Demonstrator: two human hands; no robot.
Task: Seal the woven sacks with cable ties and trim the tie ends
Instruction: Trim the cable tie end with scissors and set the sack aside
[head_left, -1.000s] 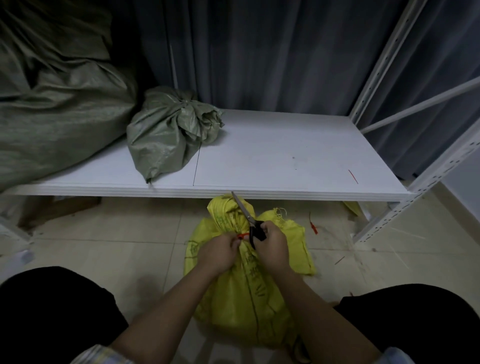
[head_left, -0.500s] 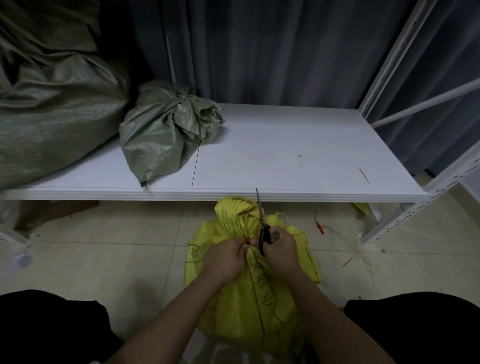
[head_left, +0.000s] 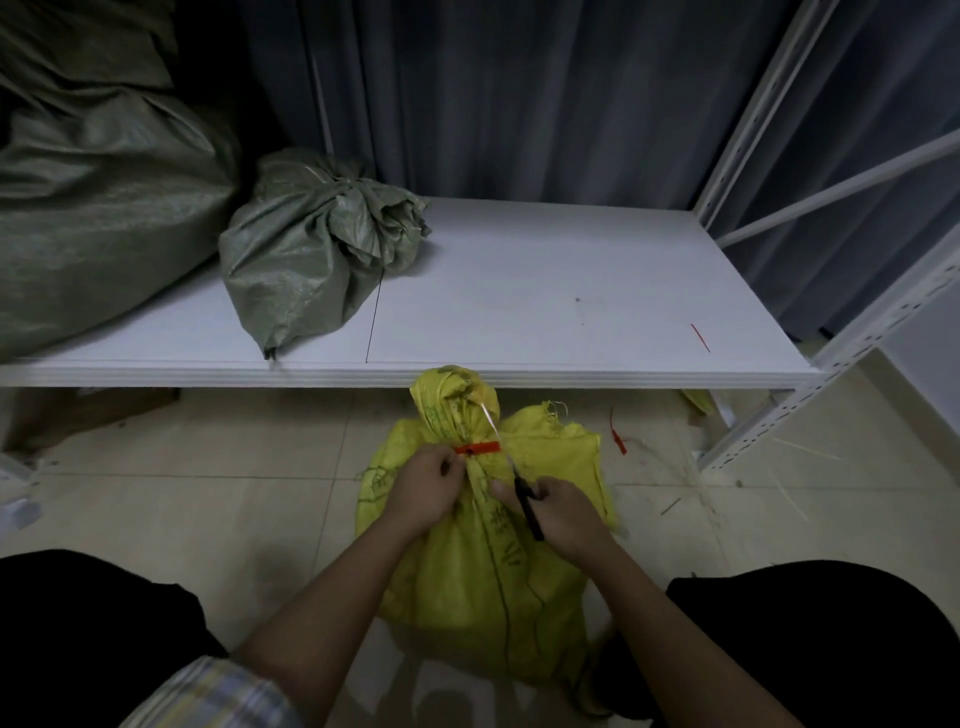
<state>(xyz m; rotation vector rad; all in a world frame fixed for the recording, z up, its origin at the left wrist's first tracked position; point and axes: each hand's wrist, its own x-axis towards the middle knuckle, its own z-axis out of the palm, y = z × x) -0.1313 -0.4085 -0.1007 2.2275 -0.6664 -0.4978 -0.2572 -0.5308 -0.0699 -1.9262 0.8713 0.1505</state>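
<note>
Here, item by item. Yellow woven plastic sack (head_left: 483, 571): stands on the tiled floor (head_left: 234, 493) between the person's knees, just in front of the white shelf board (head_left: 519, 291), its neck gathered into a bunch so a tie can bite. Red plastic cable tie (head_left: 478, 448): cinched round that neck, its short end sticking out to the right, probably what remains to trim. Left hand (head_left: 423, 491): fingers curled, pinching the neck just beside the tie, likely to steady it. Right hand (head_left: 561, 512): closed round the black-handled scissors (head_left: 522, 493), blades angled up toward the tie end; whether the blades are parted I cannot tell. Small green woven sack (head_left: 311, 260): tied off, lying on the shelf, set aside as finished by the look of it. Loose red offcut (head_left: 700, 338): on the shelf, well apart.
</note>
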